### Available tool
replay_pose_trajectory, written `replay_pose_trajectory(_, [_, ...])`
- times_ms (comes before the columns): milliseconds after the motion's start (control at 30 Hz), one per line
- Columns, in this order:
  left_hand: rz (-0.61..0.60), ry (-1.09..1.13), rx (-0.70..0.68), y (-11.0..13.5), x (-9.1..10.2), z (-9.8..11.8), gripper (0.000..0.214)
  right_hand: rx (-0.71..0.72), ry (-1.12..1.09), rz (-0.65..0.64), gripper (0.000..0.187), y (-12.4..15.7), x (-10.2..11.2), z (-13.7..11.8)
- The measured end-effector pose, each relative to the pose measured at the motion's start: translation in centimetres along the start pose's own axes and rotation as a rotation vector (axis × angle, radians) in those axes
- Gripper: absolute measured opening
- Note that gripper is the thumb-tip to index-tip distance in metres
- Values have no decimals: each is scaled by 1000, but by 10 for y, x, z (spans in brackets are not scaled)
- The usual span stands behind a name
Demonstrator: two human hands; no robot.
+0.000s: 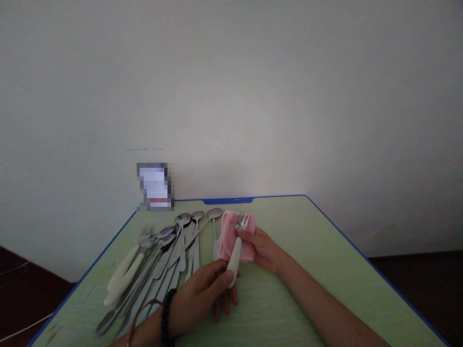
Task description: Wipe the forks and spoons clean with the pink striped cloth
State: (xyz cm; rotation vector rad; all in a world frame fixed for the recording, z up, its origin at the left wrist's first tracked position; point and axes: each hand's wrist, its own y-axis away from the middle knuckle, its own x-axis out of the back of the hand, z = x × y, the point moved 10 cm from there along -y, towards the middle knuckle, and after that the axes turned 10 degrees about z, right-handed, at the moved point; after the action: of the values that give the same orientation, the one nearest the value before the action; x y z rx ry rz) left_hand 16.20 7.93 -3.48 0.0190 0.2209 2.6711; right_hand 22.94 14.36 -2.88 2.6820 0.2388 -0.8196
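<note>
A fork (235,253) with a white handle and metal tines is held up between my two hands, tines pointing away from me. My left hand (213,284) pinches the lower end of its handle between thumb and fingers. In my right hand (262,246) is a folded pink cloth (229,231), which lies behind the fork's head. The right thumb presses near the neck of the fork, against the cloth. Just left of the hands a pile of metal spoons (183,220) and other cutlery is spread on the table.
The light green table (307,284) has a blue edge and meets a pale wall. Two white-handled forks (125,274) lie left of the pile. A blurred, upright screen device (155,185) stands at the far left corner. White cables (25,332) run along the floor at left.
</note>
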Motion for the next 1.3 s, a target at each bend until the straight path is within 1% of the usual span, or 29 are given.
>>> replay_pose_trajectory(200, [-8, -10, 17, 0, -3, 1, 40, 11, 17, -1, 30, 0, -1, -1])
replay_pose_trajectory(367, [-19, -40, 3, 2, -3, 1, 40, 40, 23, -21, 28, -1, -3, -3])
replay_pose_trajectory(500, [-22, -47, 4, 2, -2, -2, 39, 60, 2, 13, 30, -5, 1, -4])
replay_pose_trajectory(667, [-31, -53, 3, 2, -3, -1, 39, 44, -30, 41, 29, -4, 4, -3])
replay_pose_trajectory(833, [-18, -48, 13, 2, -3, 0, 40, 30, -18, 41, 29, -4, 3, -1])
replay_pose_trajectory(900, [6, -21, 28, 2, -1, 0, 43, 37, -3, 52, 31, -4, 4, -1])
replay_pose_trajectory(1000, [77, 41, 48, 2, 4, -1, 48, 41, 13, 50, 32, -4, 4, -1])
replay_pose_trajectory(1067, [93, 55, 44, 3, 5, 0, 48, 45, 9, 38, 30, -4, 3, -2])
replay_pose_trajectory(1200, [26, 25, 14, 5, 0, 7, 41, 34, -9, 22, 29, -4, 2, -2])
replay_pose_trajectory(1300, [-18, 7, -52, 5, -2, 16, 38, 14, -5, 21, 29, -4, 2, -1])
